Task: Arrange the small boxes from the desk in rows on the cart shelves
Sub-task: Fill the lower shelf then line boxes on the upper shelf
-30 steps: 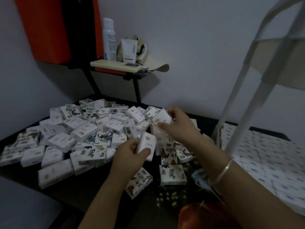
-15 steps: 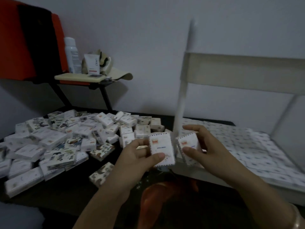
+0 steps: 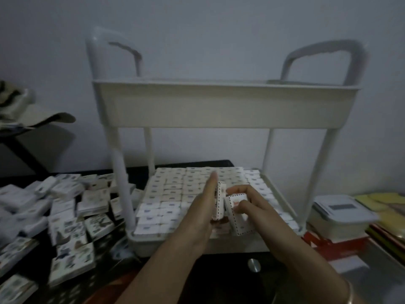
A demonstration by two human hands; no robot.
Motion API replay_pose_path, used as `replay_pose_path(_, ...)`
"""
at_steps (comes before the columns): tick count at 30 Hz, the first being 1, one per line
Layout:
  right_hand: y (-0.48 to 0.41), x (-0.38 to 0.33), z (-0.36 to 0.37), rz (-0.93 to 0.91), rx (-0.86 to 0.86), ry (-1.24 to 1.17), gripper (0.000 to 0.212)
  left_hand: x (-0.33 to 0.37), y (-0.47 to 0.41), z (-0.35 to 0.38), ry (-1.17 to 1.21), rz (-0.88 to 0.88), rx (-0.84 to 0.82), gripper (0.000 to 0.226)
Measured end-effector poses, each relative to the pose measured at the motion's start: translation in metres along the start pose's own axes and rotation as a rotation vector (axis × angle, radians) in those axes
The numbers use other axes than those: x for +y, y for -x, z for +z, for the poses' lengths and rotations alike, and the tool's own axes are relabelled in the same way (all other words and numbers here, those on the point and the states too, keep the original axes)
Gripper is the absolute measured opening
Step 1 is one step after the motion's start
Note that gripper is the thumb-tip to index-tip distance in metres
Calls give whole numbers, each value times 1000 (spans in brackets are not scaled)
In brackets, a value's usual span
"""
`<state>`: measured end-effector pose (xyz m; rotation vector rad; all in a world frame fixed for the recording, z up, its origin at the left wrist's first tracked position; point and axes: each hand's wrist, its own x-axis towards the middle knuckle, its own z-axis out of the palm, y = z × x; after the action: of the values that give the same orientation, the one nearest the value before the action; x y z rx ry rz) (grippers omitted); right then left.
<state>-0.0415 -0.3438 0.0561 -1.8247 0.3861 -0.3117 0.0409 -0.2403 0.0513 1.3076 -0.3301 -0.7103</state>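
Note:
A white two-tier cart [image 3: 219, 106] stands on the dark desk in front of me. Its lower shelf [image 3: 140, 238] is covered with rows of small white boxes [image 3: 175, 189]. My left hand [image 3: 203, 207] holds one small box [image 3: 219, 200] on edge over the front of that shelf. Beside it, my right hand [image 3: 252, 207] grips a second small box [image 3: 237, 218], tilted, touching the rows. A loose pile of small boxes [image 3: 65, 216] lies on the desk to the left of the cart.
The cart's upper tray [image 3: 225, 110] hangs over the lower shelf, with posts at the corners. A lidded plastic container [image 3: 341, 213] sits on a red box at the right, yellow papers behind it. A small stand with a cap is at far left.
My view has swung right from the desk pile to the cart. Both hands, each with a box, have moved from above the desk to over the front of the lower shelf.

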Motion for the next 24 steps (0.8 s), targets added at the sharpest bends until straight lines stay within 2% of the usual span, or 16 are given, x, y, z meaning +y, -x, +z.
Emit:
replay_pose_path(3,-20,7,-14,3,39,45,27,-4,-26,9,-204,45,-20,22)
replay_pose_path(7,-66,16,-37,-29,261,301,21,9,-83,9,-313,47,97,30)
replay_pose_path(9,-89,17,-44,1,386,427,34,17,-111,5,-508,156,167,27)
replay_pose_path(11,-110,18,-47,53,463,518,51,22,-137,1,-637,290,153,30)
replay_pose_path(14,-134,24,-49,84,459,693,55,24,-170,-3,-653,355,80,21)
replay_pose_path(19,-150,38,-52,47,351,984,49,14,-212,3,-722,518,94,9)
replay_pose_path(24,-151,40,-52,89,307,996,40,3,-230,10,-740,601,1,19)
